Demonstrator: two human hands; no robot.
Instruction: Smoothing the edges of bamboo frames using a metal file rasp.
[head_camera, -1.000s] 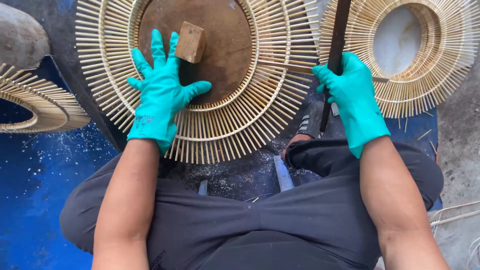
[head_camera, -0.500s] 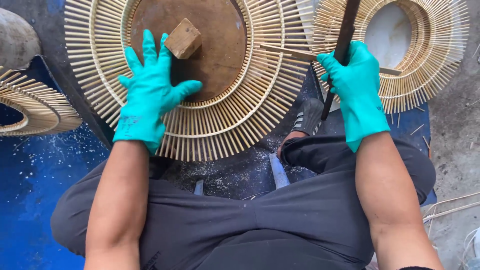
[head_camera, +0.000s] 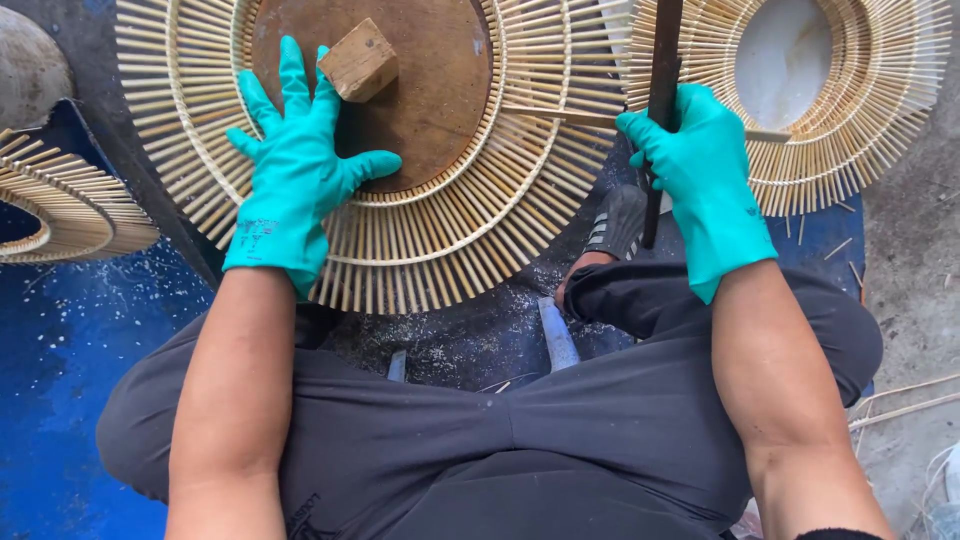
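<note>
My left hand (head_camera: 298, 165), in a teal glove, lies flat with fingers spread on a round frame of radiating bamboo sticks (head_camera: 470, 230). Its fingertips reach the brown wooden disc (head_camera: 430, 80) in the frame's middle, next to a small wooden block (head_camera: 360, 60). My right hand (head_camera: 700, 180), also gloved in teal, is closed around a dark flat tool (head_camera: 662, 60) held upright at the frame's right edge. A thin loose bamboo stick (head_camera: 560, 116) runs across the frame toward that hand.
A second bamboo ring (head_camera: 870, 110) lies at the upper right, part of a third (head_camera: 70, 205) at the left. Blue sheeting (head_camera: 60, 350) dusted with shavings covers the ground. My legs in dark trousers (head_camera: 520, 440) and a shoe (head_camera: 618, 220) sit below the frame.
The frame sits slightly lower and more centred in view. My left hand stays pressed on the frame. My right hand keeps its grip on the dark tool.
</note>
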